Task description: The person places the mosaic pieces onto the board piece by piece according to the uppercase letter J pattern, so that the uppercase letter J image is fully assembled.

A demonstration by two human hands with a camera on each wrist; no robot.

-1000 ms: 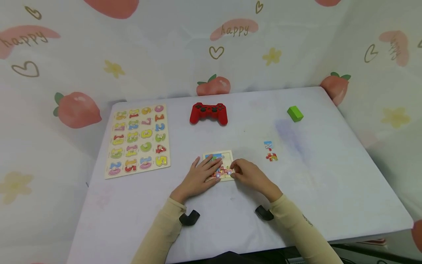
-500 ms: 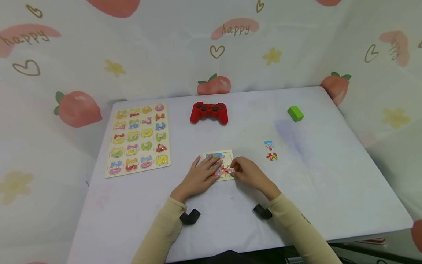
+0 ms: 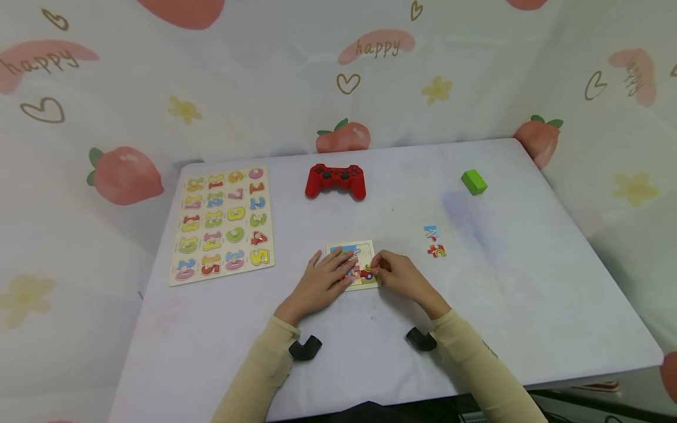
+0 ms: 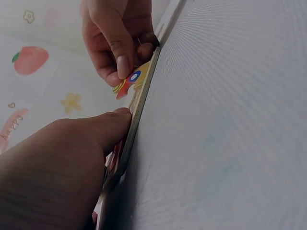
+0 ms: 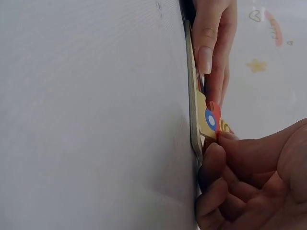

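My left hand (image 3: 316, 286) lies palm down with fingers spread over the left part of a small wooden jigsaw board (image 3: 370, 245), hiding much of its picture. At the lower right of that board, my right hand (image 3: 404, 279) pinches a jigsaw piece (image 5: 211, 118) between thumb and fingers. Red and yellow with a blue ring, the piece stands tilted, its lower edge close to the board's surface in both wrist views. The left thumb (image 4: 117, 125) rests at the board's near edge. Right of the board lie a blue jigsaw piece (image 3: 431, 231) and a red-and-yellow one (image 3: 436, 251).
A large wooden number board (image 3: 176, 277) lies at the left of the white-covered table. Behind the jigsaw board is a red game controller (image 3: 335, 181). Toward the back right sits a green block (image 3: 473, 182). A printed cloth (image 3: 264, 88) hangs behind the table.
The jigsaw piece in my right hand now shows tilted up at the board's lower right, its red-and-yellow face more visible. My right hand has shifted slightly; my left hand stays in place.
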